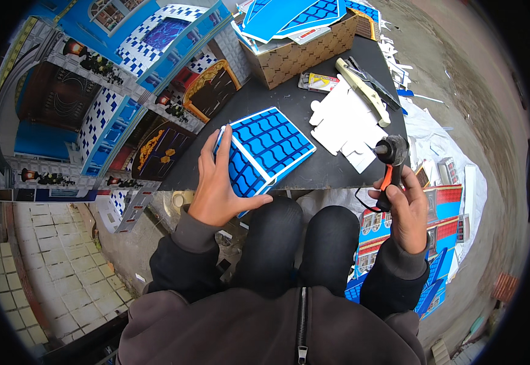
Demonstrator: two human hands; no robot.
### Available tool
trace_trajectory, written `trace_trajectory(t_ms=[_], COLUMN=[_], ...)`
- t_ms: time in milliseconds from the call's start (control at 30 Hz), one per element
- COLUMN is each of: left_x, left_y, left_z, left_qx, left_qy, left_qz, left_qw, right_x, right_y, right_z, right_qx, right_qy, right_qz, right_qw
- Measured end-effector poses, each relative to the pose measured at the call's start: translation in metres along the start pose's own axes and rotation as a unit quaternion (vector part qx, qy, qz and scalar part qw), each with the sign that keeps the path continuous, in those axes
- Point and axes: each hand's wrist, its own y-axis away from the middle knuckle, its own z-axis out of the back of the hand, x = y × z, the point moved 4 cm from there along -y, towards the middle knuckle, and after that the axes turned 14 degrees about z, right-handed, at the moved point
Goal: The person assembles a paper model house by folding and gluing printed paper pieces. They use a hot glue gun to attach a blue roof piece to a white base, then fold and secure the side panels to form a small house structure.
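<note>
My left hand (219, 185) grips a folded blue card roof piece (268, 149) with a black tile pattern and white edges, pressing it on the near edge of a black board (289, 97). My right hand (406, 210) holds a black glue gun (391, 157) with an orange trigger upright at the board's right corner, its nozzle pointing left toward the roof piece. White cut card shapes (344, 125) lie between the two.
A large printed card building model (100, 103) in blue, grey and black fills the left. A brown lattice box (301, 52) of blue card parts stands at the back, beside scissors and a pale-handled tool (362, 85). Printed card sheets (447, 219) lie on the ground right.
</note>
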Motion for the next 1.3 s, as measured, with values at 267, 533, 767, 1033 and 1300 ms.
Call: trace_trajectory(t_ms=[267,533,767,1033,1300], left_x=[0.004,0.005,0.005,0.005,0.005], left_y=[0.005,0.004,0.004,0.004,0.004], left_z=[0.0,0.0,0.0,-0.001,-0.001], left_qx=[0.039,0.047,0.046,0.048,0.044], left_qy=[-0.022,-0.028,-0.025,-0.025,-0.02], left_qz=[-0.009,-0.008,-0.013,-0.008,-0.009], left_qw=[0.999,0.998,0.999,0.999,0.999], right_x=[-0.022,-0.029,-0.036,-0.037,-0.04], right_y=[0.049,0.052,0.052,0.053,0.052], right_z=[-0.038,-0.046,-0.049,-0.05,-0.043], right_qx=[0.022,0.094,0.099,0.114,0.105], right_qy=[-0.022,0.103,0.124,0.167,0.203], right_qz=[-0.01,0.017,0.022,0.031,0.03], right_qw=[0.999,0.99,0.987,0.979,0.973])
